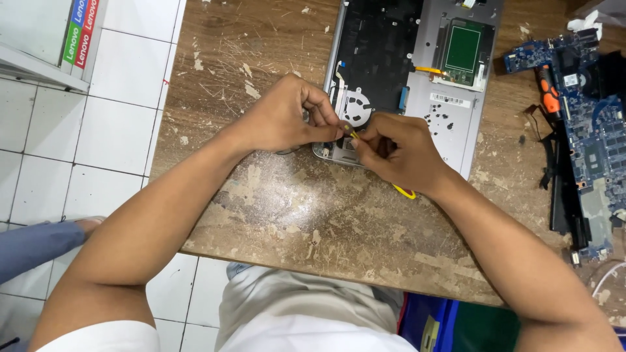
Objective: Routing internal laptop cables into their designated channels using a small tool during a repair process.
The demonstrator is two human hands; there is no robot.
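An opened silver laptop base [450,124] lies on the worn wooden table [313,208], with a round cooling fan [357,107] at its near left corner. My left hand [287,117] rests at that corner, fingers pinched together beside the fan. My right hand [398,153] grips a thin yellow-handled tool [404,191], its tip meeting my left fingertips at the laptop's edge. What the left fingertips pinch is too small to tell.
A blue circuit board [593,130] lies at the right, with an orange-handled screwdriver [548,94] near it. Several small dark screws [437,120] sit on the laptop's silver plate, below a green board [463,49]. White floor tiles [98,150] lie left. A blue bin [430,322] stands under the table.
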